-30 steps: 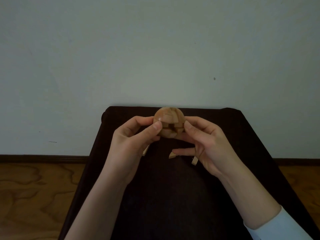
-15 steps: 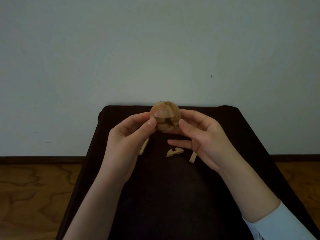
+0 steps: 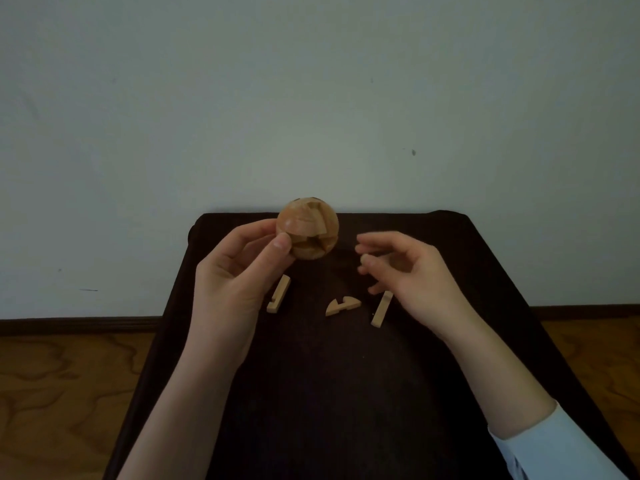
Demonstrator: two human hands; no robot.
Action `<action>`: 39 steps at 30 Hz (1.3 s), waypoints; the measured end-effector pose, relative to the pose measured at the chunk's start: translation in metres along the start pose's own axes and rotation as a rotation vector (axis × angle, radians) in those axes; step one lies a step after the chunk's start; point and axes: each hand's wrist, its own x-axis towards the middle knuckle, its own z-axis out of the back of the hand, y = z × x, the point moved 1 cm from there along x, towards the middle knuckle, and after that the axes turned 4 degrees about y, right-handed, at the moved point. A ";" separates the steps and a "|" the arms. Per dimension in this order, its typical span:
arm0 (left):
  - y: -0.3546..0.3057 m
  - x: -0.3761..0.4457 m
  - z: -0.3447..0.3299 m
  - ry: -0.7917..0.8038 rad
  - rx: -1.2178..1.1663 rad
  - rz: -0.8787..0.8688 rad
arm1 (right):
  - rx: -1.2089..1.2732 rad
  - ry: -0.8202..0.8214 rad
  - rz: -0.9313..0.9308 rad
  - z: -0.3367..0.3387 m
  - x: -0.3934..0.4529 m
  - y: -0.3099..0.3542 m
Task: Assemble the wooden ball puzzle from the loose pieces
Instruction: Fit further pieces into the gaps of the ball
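your left hand (image 3: 235,271) held the partly assembled wooden ball (image 3: 307,229) above the far end of the dark table (image 3: 346,393), with the thumb pressed on the ball's near left side and the fingers curled behind it. the side of the ball that faced you showed an open gap with inner edges exposed. your right hand (image 3: 412,271) was clear of the ball, just to its right, with fingers loosely curled and blurred; it gripped nothing that could be seen. three loose pieces lay on the table below the hands: a notched bar (image 3: 279,294) just beside your left palm, a half-round piece (image 3: 342,305) between the hands, and a straight bar (image 3: 382,309) under the fingers of your right hand, its upper end near them. whether the fingers touched that bar could not be told. a pale sleeve (image 3: 554,445) covered your right forearm. the table stood against a plain wall (image 3: 311,98) over a wooden floor (image 3: 62,393).
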 end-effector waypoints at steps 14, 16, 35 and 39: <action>-0.003 0.001 0.002 -0.075 -0.057 0.055 | -0.936 0.153 0.020 -0.031 -0.004 -0.038; -0.004 0.001 0.002 -0.085 -0.066 0.069 | -0.923 0.148 0.015 -0.034 -0.002 -0.038; -0.006 0.001 0.002 -0.111 -0.137 0.155 | -0.801 0.182 0.047 -0.032 -0.010 -0.041; -0.005 0.001 0.002 -0.109 -0.124 0.154 | -0.787 0.192 0.052 -0.031 -0.011 -0.041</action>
